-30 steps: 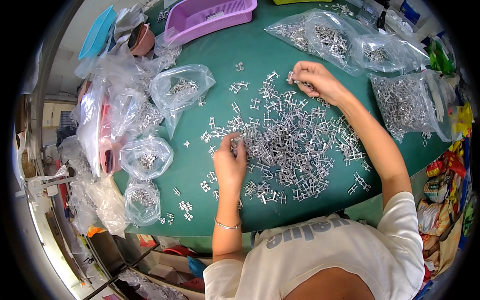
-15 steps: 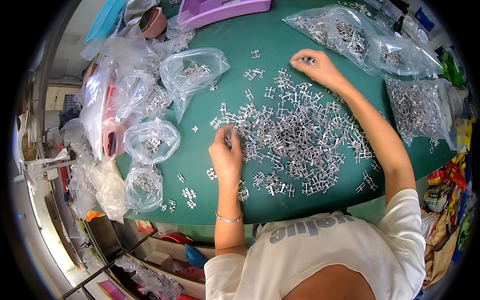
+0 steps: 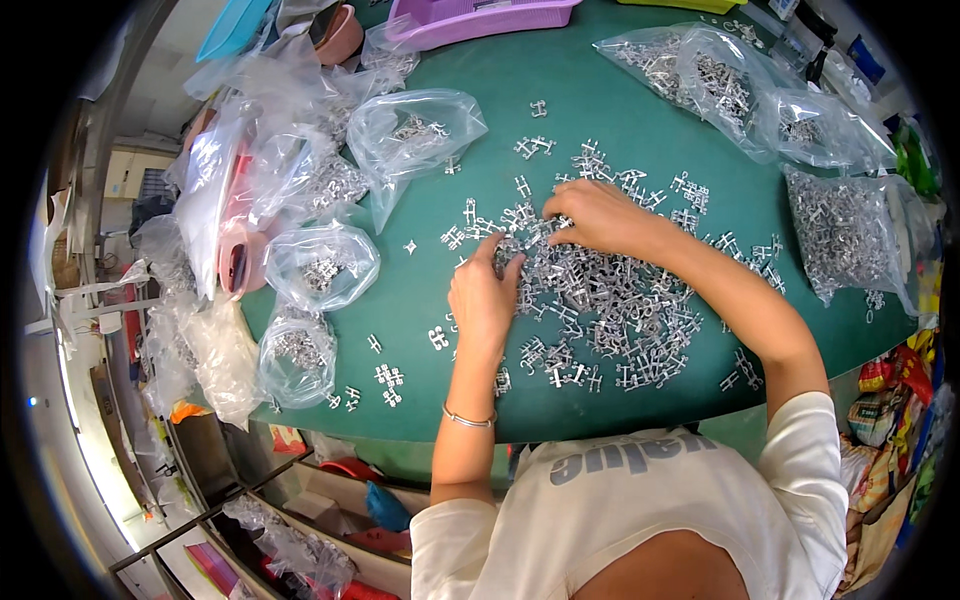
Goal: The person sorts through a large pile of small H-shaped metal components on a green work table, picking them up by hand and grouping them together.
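I see both hands have drawn together since a second ago: the right hand has pulled in from the far edge of the pile of small metal parts on the green worktop, and the left hand has slid up beside it. Their fingertips now pinch at parts where they meet, though I cannot tell whether either grip has closed on one.

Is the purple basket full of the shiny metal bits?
No. The purple basket at the table's far edge shows a bare bottom, while the metal pieces lie loose on the green table and in clear bags.
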`<state>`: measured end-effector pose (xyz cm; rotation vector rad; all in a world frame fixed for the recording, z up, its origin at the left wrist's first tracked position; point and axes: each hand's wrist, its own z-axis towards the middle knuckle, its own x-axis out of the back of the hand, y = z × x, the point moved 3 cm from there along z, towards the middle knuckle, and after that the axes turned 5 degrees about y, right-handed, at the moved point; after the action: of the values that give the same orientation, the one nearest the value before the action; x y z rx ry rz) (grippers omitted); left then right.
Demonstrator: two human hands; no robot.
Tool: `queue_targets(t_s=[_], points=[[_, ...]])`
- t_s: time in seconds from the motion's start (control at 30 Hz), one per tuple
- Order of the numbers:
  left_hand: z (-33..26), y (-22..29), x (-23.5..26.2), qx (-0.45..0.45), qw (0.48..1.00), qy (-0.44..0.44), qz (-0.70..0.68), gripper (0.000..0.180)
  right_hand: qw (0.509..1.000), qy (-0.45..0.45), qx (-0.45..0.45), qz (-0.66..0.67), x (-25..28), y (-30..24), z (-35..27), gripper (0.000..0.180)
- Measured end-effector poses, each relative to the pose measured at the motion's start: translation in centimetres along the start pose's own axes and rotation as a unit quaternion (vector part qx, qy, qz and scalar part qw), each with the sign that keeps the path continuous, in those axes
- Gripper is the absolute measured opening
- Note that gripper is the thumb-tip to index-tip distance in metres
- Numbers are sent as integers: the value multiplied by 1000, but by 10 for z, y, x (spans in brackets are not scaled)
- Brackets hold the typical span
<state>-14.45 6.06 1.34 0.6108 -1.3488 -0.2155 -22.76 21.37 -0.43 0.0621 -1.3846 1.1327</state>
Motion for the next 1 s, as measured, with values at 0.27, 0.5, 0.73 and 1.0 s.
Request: queue_targets(t_s=[0.27, 0.5, 0.73, 1.0], points=[[24, -5, 4, -23, 1000, 7, -19, 30, 672, -125, -180, 708, 47, 16, -6, 33], [53, -4, -14, -85, 994, -68, -26, 30, 865, -89, -248, 427, 26, 25, 2, 32], [55, -10, -15, -62, 995, -52, -54, 21, 997, -48, -54, 2, 2, 10, 2, 33], [56, -30, -17, -50, 962, -77, -258, 9, 646, 12, -286, 708, 46, 43, -13, 35]])
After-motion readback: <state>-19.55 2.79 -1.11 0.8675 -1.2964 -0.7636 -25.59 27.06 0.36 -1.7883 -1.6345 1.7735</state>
